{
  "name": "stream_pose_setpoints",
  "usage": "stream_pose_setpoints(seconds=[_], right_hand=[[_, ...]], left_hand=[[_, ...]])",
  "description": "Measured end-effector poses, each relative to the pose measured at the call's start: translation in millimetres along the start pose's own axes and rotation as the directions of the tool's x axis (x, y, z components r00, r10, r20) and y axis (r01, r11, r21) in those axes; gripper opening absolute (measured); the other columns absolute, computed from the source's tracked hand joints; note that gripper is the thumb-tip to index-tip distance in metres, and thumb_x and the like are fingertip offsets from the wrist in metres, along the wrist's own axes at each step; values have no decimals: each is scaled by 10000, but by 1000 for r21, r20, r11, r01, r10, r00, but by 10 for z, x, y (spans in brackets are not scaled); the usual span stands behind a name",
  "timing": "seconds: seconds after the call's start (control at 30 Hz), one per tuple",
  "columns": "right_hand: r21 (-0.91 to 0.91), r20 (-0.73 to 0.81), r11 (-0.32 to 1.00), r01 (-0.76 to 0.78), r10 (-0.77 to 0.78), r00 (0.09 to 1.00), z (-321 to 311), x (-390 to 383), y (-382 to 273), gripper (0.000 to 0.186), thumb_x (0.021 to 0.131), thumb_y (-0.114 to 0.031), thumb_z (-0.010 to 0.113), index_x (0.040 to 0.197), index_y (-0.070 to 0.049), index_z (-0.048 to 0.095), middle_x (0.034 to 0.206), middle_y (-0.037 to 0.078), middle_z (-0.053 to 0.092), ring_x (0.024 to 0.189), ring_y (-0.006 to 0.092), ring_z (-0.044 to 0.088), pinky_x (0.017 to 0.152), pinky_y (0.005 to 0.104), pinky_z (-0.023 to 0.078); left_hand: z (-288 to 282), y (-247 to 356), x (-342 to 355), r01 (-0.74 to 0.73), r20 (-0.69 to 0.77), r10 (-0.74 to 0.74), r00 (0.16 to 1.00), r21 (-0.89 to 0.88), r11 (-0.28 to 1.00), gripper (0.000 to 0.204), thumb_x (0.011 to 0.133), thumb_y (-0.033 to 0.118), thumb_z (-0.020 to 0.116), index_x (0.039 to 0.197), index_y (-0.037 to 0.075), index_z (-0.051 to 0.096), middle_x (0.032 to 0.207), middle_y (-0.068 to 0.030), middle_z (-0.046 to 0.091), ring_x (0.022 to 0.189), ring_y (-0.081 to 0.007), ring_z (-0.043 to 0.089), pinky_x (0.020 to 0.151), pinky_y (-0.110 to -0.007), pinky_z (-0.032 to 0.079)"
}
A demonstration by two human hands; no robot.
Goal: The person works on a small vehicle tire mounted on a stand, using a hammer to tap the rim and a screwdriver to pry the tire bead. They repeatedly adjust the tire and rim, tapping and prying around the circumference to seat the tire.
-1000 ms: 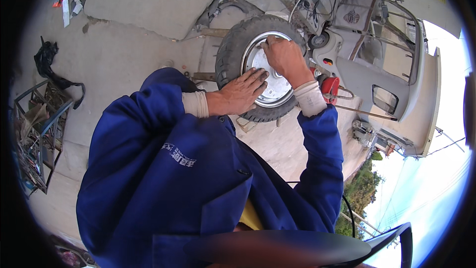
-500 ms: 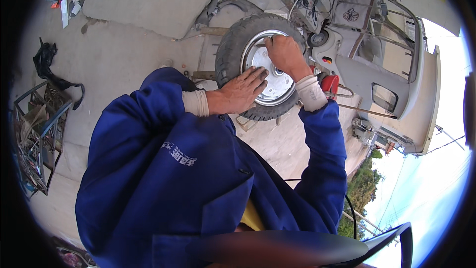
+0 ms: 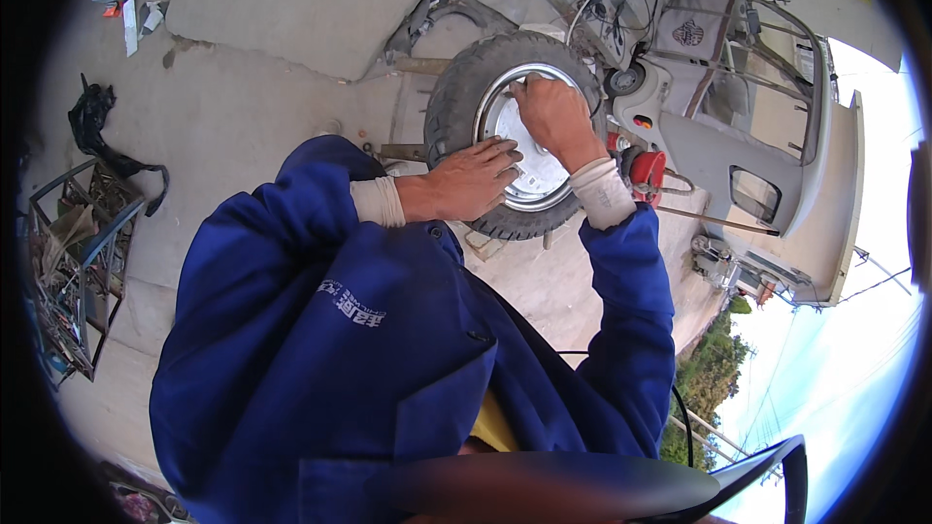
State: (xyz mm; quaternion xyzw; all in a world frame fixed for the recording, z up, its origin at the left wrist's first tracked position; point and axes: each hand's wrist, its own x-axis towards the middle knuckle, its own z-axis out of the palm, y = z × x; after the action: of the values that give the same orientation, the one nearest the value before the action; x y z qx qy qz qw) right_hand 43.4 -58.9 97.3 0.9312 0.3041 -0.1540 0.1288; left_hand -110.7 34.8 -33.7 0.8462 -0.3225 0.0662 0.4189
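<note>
A wheel with a black treaded tyre (image 3: 449, 92) stands in front of me, its silver metal hub disc (image 3: 507, 121) facing me. My left hand (image 3: 468, 180) lies across the lower left of the rim, fingers stretched out and resting on the disc. Over the disc's upper right is my right hand (image 3: 556, 118), with its fingers curled and pressed together near the rim's inner edge. Whatever those fingers pinch is hidden or too small to name. Part of the disc is covered by both hands.
A grey vehicle body (image 3: 714, 150) stands right of the wheel, beside a red object (image 3: 648, 171) and a long rod (image 3: 718, 220). Wooden bars (image 3: 423, 66) lie at the tyre's left. Far left are a black plastic bag (image 3: 92, 121) and a metal-framed bin (image 3: 85, 199) of scraps.
My right hand has shifted slightly down over the disc, its fingertips staying near the rim. The left hand has slid a little down and left, still on the wheel.
</note>
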Motion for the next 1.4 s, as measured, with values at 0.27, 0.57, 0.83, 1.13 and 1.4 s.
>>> stream_pose_setpoints(seconds=[0.27,0.57,0.83,1.13,1.4], right_hand=[[84,-130,979,186,-175,976,42,-129,60,245,1007,-177,684,1149,17,637,1059,276,731,923,479,728,811,559,580],[12,-162,959,282,-277,947,69,-446,-95,204,961,-119,711,1140,-29,670,1099,172,690,1016,367,738,812,463,620],[-153,-28,963,223,-230,973,178,-728,-307,187,949,-215,693,972,-29,692,793,144,757,704,318,777,612,424,607],[-31,-289,943,332,-326,900,270,-736,-318,247,1033,-257,692,1082,-27,620,895,164,754,786,393,766,694,468,619],[87,140,994,-64,51,989,69,-989,-479,273,1016,-271,708,1082,-21,621,1022,193,733,915,373,770,738,454,624]], left_hand=[[-616,-1143,479,587,-89,-697,711,-472,658,786,955,413,812,1486,-82,509,1485,-301,583,1457,-443,525,1230,-479,413],[-239,-837,14,530,-39,-788,614,-720,448,1099,943,459,855,1543,-215,228,1530,-381,493,1445,-407,537,1185,-438,474],[-316,-697,-328,592,290,-810,509,-801,85,1273,851,479,934,1561,-230,149,1503,-372,522,1389,-361,594,1137,-392,508],[-480,-836,30,575,347,-782,518,-818,18,751,968,370,845,1487,-79,541,1390,-182,682,1286,-278,652,1090,-386,527],[-102,-575,-414,579,421,-728,540,-814,-42,708,945,229,873,1490,-67,531,1420,-148,656,1283,-235,637,1081,-365,521]])
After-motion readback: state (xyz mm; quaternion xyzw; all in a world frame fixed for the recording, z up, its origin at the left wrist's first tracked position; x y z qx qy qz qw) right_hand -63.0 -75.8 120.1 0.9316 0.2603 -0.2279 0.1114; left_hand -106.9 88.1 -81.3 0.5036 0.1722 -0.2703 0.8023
